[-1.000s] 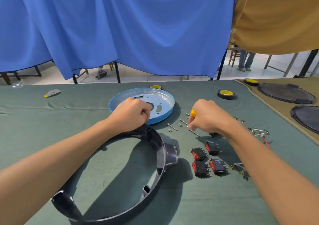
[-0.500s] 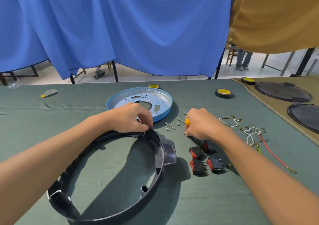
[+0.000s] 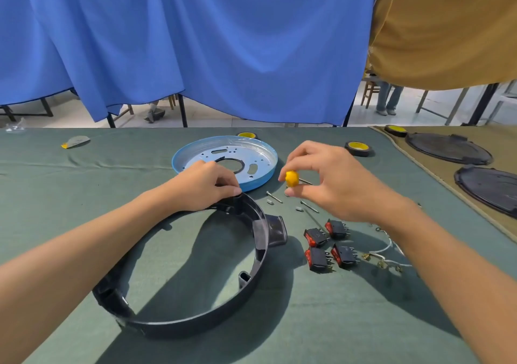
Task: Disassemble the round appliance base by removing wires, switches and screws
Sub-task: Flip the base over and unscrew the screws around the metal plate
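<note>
A black plastic ring (image 3: 251, 277), the appliance base's frame, lies on the green cloth. My left hand (image 3: 204, 186) grips its far rim at a screw post. My right hand (image 3: 330, 182) is raised above the table and pinches a small screwdriver by its yellow knob (image 3: 291, 178); the shaft is mostly hidden behind my fingers. A blue metal plate (image 3: 260, 154) lies just behind the ring. Several black and red rocker switches (image 3: 330, 245) sit to the right. Loose screws (image 3: 274, 197) lie between plate and switches. White wires (image 3: 387, 252) show beside my right forearm.
Two yellow and black tape rolls (image 3: 359, 148) sit at the back of the table. Black round covers (image 3: 447, 148) lie on a tan cloth at the right. A grey scrap (image 3: 76, 141) lies at the far left. Blue and tan curtains hang behind.
My right hand has lifted off the table with the yellow-handled screwdriver and risen to the right. My left hand stays on the ring's rim.
</note>
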Demonstrator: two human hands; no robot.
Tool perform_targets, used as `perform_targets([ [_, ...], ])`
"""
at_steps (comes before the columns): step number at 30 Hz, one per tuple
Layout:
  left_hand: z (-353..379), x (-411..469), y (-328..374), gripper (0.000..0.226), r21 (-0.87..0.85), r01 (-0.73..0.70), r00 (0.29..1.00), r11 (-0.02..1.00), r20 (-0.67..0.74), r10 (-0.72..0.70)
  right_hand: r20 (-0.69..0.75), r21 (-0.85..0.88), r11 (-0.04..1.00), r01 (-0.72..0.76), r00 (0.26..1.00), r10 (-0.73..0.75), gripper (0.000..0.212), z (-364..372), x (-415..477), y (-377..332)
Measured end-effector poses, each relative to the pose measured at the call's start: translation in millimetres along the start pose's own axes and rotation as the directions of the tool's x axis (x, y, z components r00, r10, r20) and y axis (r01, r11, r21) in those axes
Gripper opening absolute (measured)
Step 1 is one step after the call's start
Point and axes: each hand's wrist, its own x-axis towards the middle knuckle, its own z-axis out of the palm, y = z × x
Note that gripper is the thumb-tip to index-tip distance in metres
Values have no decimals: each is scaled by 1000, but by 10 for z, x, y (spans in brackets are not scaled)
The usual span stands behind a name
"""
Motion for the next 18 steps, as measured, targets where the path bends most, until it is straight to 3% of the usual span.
perform_targets([
  [3,36,-68,9,23,175,-43,996,984,-76,57,-183,-79,990,118,974,-131,19,158,-243,71],
  [6,74,-121,34,27,195,-49,992,980,-103,70,-221,-152,968,200,948,-231,20,270,-509,168],
  [11,160,-162,75,34,213,23,994,977,-113,1,-73,-293,891,346,921,-382,21,477,-814,164],
  [18,275,-207,166,48,344,61,977,937,-211,14,33,-368,829,421,897,-441,15,575,-839,28],
])
